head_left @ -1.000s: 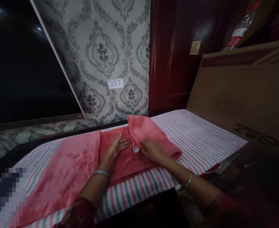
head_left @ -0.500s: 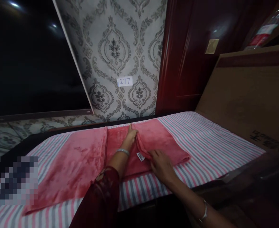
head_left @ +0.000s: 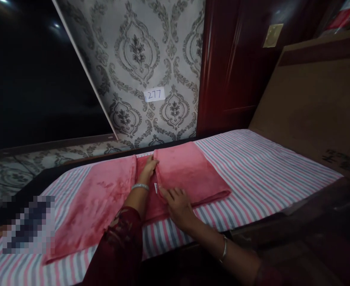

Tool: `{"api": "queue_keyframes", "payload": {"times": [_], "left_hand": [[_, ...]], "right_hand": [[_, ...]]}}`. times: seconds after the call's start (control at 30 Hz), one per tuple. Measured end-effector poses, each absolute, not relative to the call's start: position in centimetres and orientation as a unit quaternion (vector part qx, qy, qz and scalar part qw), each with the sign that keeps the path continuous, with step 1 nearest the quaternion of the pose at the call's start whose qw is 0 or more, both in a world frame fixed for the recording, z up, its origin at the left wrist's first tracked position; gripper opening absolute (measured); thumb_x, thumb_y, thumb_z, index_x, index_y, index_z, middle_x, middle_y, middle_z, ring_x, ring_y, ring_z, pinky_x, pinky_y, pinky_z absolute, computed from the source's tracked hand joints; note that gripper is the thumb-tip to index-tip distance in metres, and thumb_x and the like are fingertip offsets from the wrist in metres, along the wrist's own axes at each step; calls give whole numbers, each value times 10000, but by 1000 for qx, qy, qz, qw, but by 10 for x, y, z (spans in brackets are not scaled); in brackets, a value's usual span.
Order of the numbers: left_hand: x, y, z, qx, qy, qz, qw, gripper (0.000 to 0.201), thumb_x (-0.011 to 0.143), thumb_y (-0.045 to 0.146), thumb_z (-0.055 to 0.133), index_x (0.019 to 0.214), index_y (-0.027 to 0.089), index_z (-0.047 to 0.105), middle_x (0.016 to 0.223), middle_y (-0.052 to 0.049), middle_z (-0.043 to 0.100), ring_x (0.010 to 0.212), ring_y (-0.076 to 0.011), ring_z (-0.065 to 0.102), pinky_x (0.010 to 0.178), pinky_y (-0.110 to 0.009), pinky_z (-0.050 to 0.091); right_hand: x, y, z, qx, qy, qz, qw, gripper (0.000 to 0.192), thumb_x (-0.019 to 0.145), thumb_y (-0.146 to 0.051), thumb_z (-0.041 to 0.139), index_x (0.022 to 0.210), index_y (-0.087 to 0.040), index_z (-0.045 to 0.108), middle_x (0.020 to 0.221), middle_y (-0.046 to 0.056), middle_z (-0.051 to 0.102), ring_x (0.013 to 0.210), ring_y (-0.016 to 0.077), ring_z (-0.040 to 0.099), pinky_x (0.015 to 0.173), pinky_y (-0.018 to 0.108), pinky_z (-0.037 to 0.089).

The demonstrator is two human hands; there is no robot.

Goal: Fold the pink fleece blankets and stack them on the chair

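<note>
A pink plush towel (head_left: 97, 198) lies across a striped sheet (head_left: 252, 167). Its right part (head_left: 189, 174) is folded over towards the middle, with a small white tag (head_left: 156, 188) showing at the folded edge. My left hand (head_left: 149, 169) pinches the far corner of that folded edge. My right hand (head_left: 176, 202) lies flat with spread fingers on the near corner of the same edge, pressing it down. Both wrists wear silver bangles.
A patterned wall (head_left: 151, 71) with a paper label reading 277 (head_left: 154, 95) stands behind the bed. A dark red wooden door (head_left: 231, 71) is at the right, and a large cardboard panel (head_left: 318, 103) leans along the bed's right side.
The lifted right flap of the towel has been laid down flat over the middle. My left hand moved from the towel's centre to the folded edge's far corner; my right hand now presses the near corner.
</note>
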State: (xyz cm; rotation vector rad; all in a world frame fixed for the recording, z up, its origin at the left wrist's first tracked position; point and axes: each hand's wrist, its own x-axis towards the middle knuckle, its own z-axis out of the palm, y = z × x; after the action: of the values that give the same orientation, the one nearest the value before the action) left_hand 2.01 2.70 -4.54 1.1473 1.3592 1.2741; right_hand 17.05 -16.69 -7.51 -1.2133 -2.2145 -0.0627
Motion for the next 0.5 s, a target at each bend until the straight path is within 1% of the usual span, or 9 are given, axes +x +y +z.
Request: {"api": "queue_keyframes", "payload": {"times": [0.03, 0.1, 0.2, 0.27, 0.3, 0.4, 0.5], "left_hand": [[19, 26, -48, 460, 558, 515, 460, 580, 649, 53, 631, 1225, 117, 624, 1106, -112, 722, 1022, -262, 675, 856, -321, 541], [20, 28, -49, 451, 563, 520, 458, 612, 647, 56, 656, 1250, 147, 609, 1190, -108, 697, 1116, -259, 644, 893, -299, 531], [21, 32, -47, 447, 560, 526, 459, 667, 618, 52, 701, 1263, 185, 599, 1272, -107, 661, 1192, -255, 610, 933, -295, 525], [21, 33, -47, 444, 557, 526, 465, 677, 608, 60, 722, 1260, 194, 599, 1260, -105, 666, 1178, -259, 622, 934, -313, 533], [21, 32, -48, 443, 555, 525, 469, 674, 609, 71, 731, 1257, 199, 600, 1247, -102, 671, 1162, -260, 632, 929, -321, 539], [20, 27, -48, 443, 546, 515, 489, 654, 614, 115, 767, 1240, 217, 608, 1196, -88, 694, 1089, -259, 668, 891, -337, 562], [20, 18, -46, 452, 533, 499, 512, 649, 596, 140, 801, 1216, 212, 623, 1117, -81, 722, 988, -244, 697, 837, -329, 580]], "right_hand": [[171, -167, -78, -461, -834, -22, 302, 570, 902, -80, 540, 1452, -211, 473, 1048, 89, 666, 930, 250, 538, 783, 386, 399], [173, -168, -79, -476, -827, -15, 300, 547, 898, -110, 573, 1431, -196, 489, 1102, 100, 663, 957, 253, 531, 802, 393, 399], [177, -168, -76, -486, -825, 1, 289, 383, 892, -131, 603, 1273, -167, 609, 1112, 101, 663, 969, 252, 526, 811, 395, 401], [178, -167, -74, -471, -834, 8, 286, 257, 898, -125, 594, 1140, -170, 666, 1063, 89, 667, 961, 244, 524, 815, 388, 401], [178, -167, -72, -463, -838, 8, 289, 230, 903, -123, 587, 1109, -174, 675, 1052, 86, 666, 963, 241, 523, 823, 386, 401], [179, -165, -70, -452, -842, 3, 295, 247, 919, -124, 563, 1138, -173, 667, 1061, 90, 661, 986, 239, 515, 843, 381, 395], [180, -164, -71, -461, -844, 17, 274, 216, 930, -127, 556, 1102, -178, 677, 1024, 80, 667, 978, 238, 515, 832, 368, 390]]}}
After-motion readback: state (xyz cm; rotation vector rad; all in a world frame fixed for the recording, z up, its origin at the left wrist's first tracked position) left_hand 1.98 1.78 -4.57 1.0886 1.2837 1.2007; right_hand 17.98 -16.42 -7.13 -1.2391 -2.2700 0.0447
